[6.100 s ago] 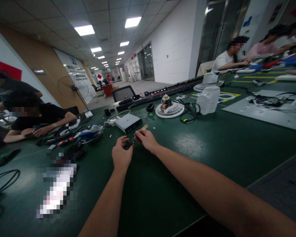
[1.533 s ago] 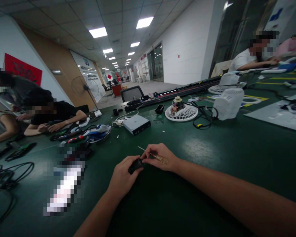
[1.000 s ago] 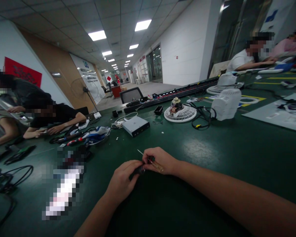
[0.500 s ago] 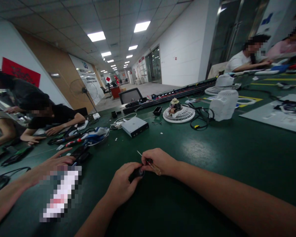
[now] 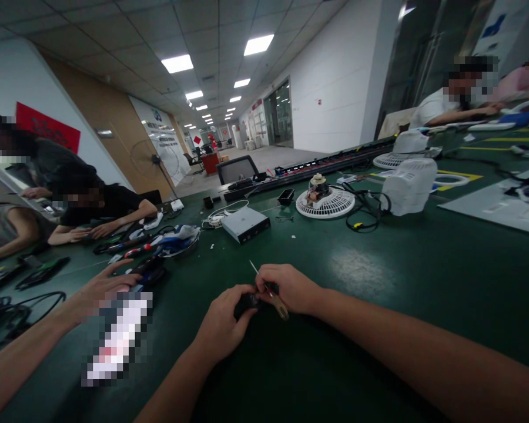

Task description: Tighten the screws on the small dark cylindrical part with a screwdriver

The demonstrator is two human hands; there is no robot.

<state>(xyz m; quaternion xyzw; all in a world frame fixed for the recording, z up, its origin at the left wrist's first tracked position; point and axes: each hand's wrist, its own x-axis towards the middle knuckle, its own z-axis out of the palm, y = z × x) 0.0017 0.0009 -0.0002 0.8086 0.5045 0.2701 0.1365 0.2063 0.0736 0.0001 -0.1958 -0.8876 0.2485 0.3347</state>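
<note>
Low in the middle of the view, my left hand [image 5: 224, 322] grips a small dark round part [image 5: 249, 302] between thumb and fingers. My right hand [image 5: 288, 289] touches it from the right, fingers closed around a screwdriver [image 5: 278, 305] with a yellowish clear handle. The thin metal shaft of the screwdriver points up and to the left, away from the dark part. What my right fingertips do at the part is too small to tell. Beyond both hands lies a grey metal drive box [image 5: 245, 223] on the green table [image 5: 317, 358].
A white fan grille [image 5: 325, 207] with an exposed motor stands behind, beside a white housing [image 5: 409, 187] and black cable. Another person's hand [image 5: 108, 288] reaches in at left near a blurred-out bright object. Further people sit at the far left and far right.
The screwdriver has tilted more upright in my right hand. The surroundings have shifted slightly to the right in view. At far left, a co-worker's hands have drawn together.
</note>
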